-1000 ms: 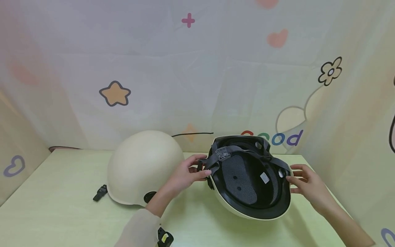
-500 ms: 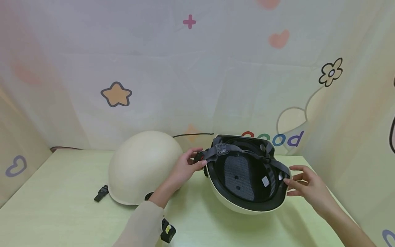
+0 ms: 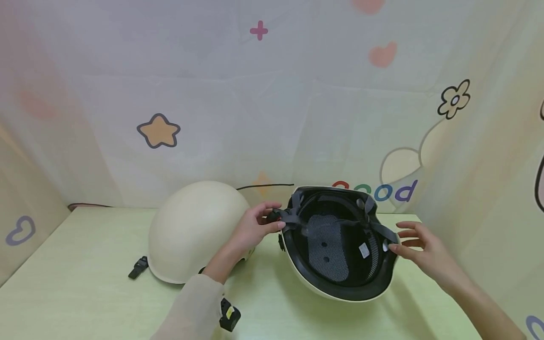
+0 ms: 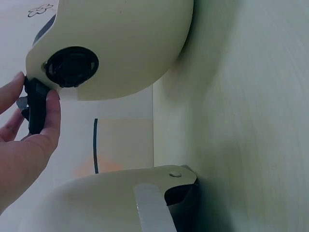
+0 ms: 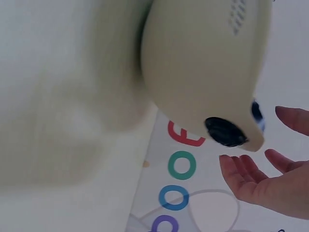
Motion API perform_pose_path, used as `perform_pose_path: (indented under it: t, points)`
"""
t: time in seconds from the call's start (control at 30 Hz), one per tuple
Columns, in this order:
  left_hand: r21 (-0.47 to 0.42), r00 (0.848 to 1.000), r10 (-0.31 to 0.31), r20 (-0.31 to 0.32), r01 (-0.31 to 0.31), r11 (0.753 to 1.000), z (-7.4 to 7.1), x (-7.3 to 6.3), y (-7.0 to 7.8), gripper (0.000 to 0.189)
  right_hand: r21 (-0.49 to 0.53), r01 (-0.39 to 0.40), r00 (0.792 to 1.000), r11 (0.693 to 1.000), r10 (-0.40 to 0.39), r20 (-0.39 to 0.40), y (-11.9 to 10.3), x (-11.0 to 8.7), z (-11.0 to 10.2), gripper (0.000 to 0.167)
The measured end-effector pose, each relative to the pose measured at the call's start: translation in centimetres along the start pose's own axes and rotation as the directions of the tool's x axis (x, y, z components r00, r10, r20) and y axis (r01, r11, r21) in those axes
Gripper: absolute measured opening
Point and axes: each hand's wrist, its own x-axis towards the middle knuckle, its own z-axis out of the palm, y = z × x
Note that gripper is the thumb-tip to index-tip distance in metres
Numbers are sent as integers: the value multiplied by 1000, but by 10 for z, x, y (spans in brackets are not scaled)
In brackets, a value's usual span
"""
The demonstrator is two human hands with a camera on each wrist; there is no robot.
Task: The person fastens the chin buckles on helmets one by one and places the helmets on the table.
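A cream helmet (image 3: 331, 293) lies crown down on the table, its black padded inside facing up in the head view. My left hand (image 3: 251, 229) pinches the black buckle (image 4: 37, 106) of its chin strap between thumb and fingers, just outside the left rim. The grey strap (image 3: 293, 219) runs from there into the helmet and sags over the lining. At the right rim, my right hand (image 3: 425, 248) has its fingers loosely spread, thumb close to the edge. In the right wrist view these fingers stand apart below the helmet's side.
A second cream helmet (image 3: 195, 236) sits crown up to the left, behind my left forearm, with a black buckle (image 3: 138, 267) on the table (image 3: 63, 293) beside it. A printed curtain (image 3: 221, 94) closes off the back and sides.
The strap that arched over the opening has dropped down into the helmet. My left hand has shifted slightly left with the buckle since a second ago. The helmet has tipped and shifted slightly.
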Motion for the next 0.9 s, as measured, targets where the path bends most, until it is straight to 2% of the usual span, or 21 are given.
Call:
perform_pose_path:
  t: [0.23, 0.6, 0.8, 0.9]
  points:
    - [-70, 996, 3, 89, 3, 998, -2, -5, -4, 39, -89, 48, 999, 995, -47, 13, -14, 5, -3, 55]
    - [-93, 992, -63, 106, 73, 993, -11, -5, -11, 35, -116, 124, 991, 986, -118, 56, -27, 12, -8, 52]
    - [-80, 992, -49, 118, 59, 995, -17, -6, -12, 35, -132, 188, 979, 973, -176, 101, -41, 17, -7, 50]
    - [-75, 991, -45, 127, 55, 996, -19, -6, -11, 35, -87, 222, 968, 971, -209, 143, -50, 21, -6, 48]
